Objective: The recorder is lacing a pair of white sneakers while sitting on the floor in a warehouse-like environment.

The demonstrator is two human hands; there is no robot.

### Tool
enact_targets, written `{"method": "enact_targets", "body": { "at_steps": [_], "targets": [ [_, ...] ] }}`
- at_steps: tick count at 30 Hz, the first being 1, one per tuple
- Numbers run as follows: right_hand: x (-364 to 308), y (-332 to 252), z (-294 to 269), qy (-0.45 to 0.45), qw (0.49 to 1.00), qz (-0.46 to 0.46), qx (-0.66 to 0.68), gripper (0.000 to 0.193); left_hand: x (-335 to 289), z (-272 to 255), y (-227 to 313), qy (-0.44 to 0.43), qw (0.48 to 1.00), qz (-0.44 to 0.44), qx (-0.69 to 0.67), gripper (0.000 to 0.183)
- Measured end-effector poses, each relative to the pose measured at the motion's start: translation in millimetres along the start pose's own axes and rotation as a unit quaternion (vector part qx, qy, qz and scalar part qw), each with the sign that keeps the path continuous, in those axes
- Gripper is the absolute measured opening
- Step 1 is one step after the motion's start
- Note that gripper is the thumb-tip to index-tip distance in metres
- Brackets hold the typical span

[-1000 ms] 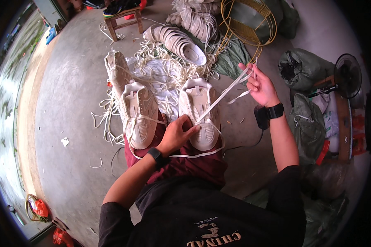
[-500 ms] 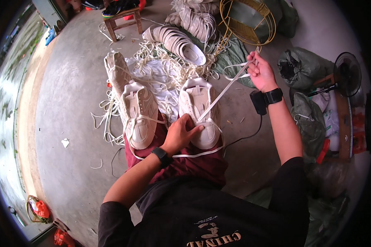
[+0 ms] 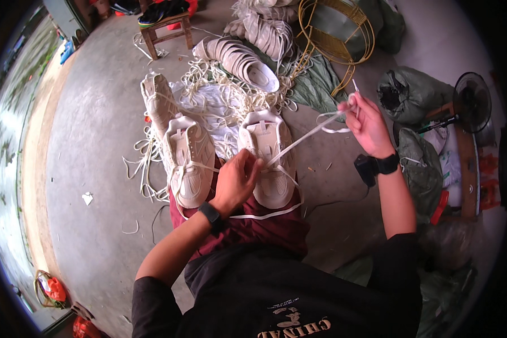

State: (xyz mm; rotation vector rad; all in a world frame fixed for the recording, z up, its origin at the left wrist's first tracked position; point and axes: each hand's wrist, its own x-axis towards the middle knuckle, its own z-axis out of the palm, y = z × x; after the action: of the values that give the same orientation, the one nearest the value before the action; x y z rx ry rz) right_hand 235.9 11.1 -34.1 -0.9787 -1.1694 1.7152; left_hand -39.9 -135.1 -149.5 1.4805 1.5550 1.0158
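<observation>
Two cream sneakers rest on my maroon trousers, toes toward me: a left sneaker [image 3: 190, 183] and a right sneaker [image 3: 275, 188]. White lace runs through the front eyelets of both. My right hand [image 3: 369, 127], raised off to the right, grips a white shoelace [image 3: 305, 138] pulled taut from the right sneaker; a loop of it hangs below the fingers. My left hand [image 3: 236, 179] is closed at the left edge of the right sneaker's lace opening, thumb and fingertips together. What those fingertips pinch is hidden. Another lace length curves under the right sneaker's toe.
Beyond the sneakers lies a heap of loose laces [image 3: 203, 84] on white cloth, beside nested shoe uppers [image 3: 236, 59] and another cream shoe [image 3: 158, 98]. A wooden stool [image 3: 166, 34], bamboo frame [image 3: 369, 39], green sack [image 3: 414, 93] and black fan [image 3: 472, 102] stand around.
My left hand has moved up from the right sneaker's toe to its lace opening, and its fingers have drawn together. My right hand has shifted slightly right and down, still holding the shoelace.
</observation>
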Motion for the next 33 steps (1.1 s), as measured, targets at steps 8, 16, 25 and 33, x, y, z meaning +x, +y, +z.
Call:
{"method": "enact_targets", "body": {
  "at_steps": [8,16,25,33],
  "targets": [
    [-82.0,-18.1,8.2,-0.209,0.975,0.011,-0.08,0.032,33.9,5.3,27.5,-0.117,0.931,0.283,0.197,0.019],
    [-109.6,3.5,-1.7,-0.159,0.98,0.002,-0.12,0.03,31.5,10.3,30.4,-0.16,0.911,0.327,0.193,0.017],
    [-124.1,30.6,-30.0,-0.134,0.975,0.072,-0.164,0.028,9.3,-14.0,79.3,-0.202,0.94,0.271,-0.058,0.014],
    [-136.6,54.9,-46.8,-0.191,0.923,0.164,-0.291,0.029,-33.0,-75.7,126.7,-0.23,0.903,0.214,-0.294,0.018]
  ]
}}
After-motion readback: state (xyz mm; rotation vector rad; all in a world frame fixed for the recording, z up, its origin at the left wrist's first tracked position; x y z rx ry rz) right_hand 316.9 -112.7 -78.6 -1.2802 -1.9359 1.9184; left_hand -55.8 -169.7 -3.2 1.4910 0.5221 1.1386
